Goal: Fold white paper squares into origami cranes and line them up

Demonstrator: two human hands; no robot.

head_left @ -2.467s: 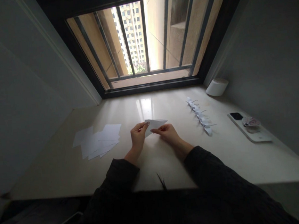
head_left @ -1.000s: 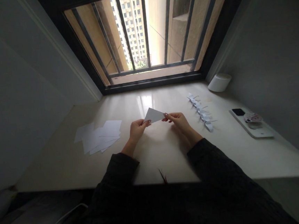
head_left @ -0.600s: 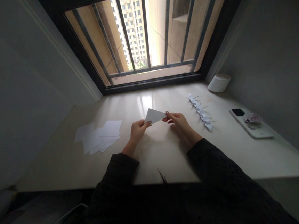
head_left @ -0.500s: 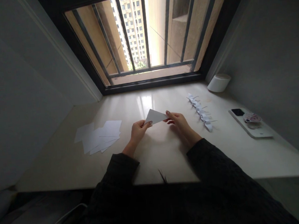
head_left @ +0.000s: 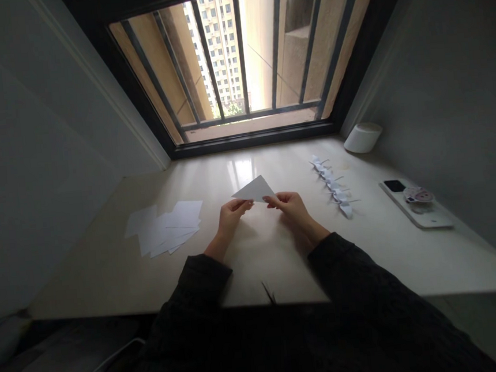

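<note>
A white paper folded into a triangle (head_left: 255,190) is held just above the pale table (head_left: 280,252), its point toward the window. My left hand (head_left: 231,215) pinches its lower left edge. My right hand (head_left: 288,205) pinches its lower right edge. Both hands are closed on the paper, with dark sleeves running back to my body.
A loose pile of white paper sheets (head_left: 165,228) lies to the left. A row of several small folded paper figures (head_left: 333,189) runs along the right. Farther right lie a phone (head_left: 415,206) and a white round container (head_left: 362,137). A barred window (head_left: 241,65) stands behind the table.
The folded triangle has turned in my hands, so its point now faces the window. My right hand has shifted left and nearer to the left hand.
</note>
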